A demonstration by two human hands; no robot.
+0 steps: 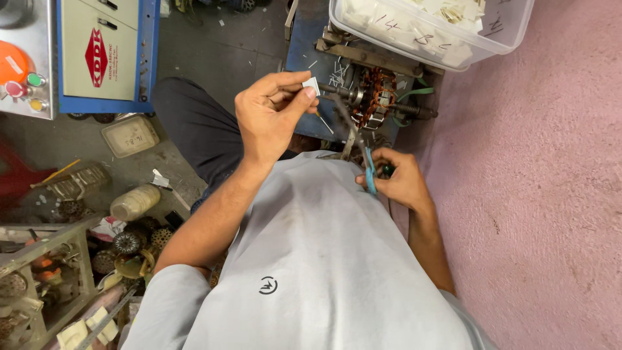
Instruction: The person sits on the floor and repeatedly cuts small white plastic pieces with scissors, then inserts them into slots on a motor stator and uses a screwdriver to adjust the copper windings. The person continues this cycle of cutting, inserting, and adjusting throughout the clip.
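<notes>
Head view: a small white paper slip (311,85) is pinched between thumb and fingertips of the left hand (269,113), above the copper-wound motor armature (374,96).

Scissors with blue handles (363,159) are gripped by the closed fingers of the right hand (402,181), blades pointing up at the armature. The slip is best kept taut and trimmed in short cuts. A clear plastic tub (492,29) with handwritten marks sits behind; a blue-framed cabinet with a red diamond label (96,57) stands at upper left.
</notes>
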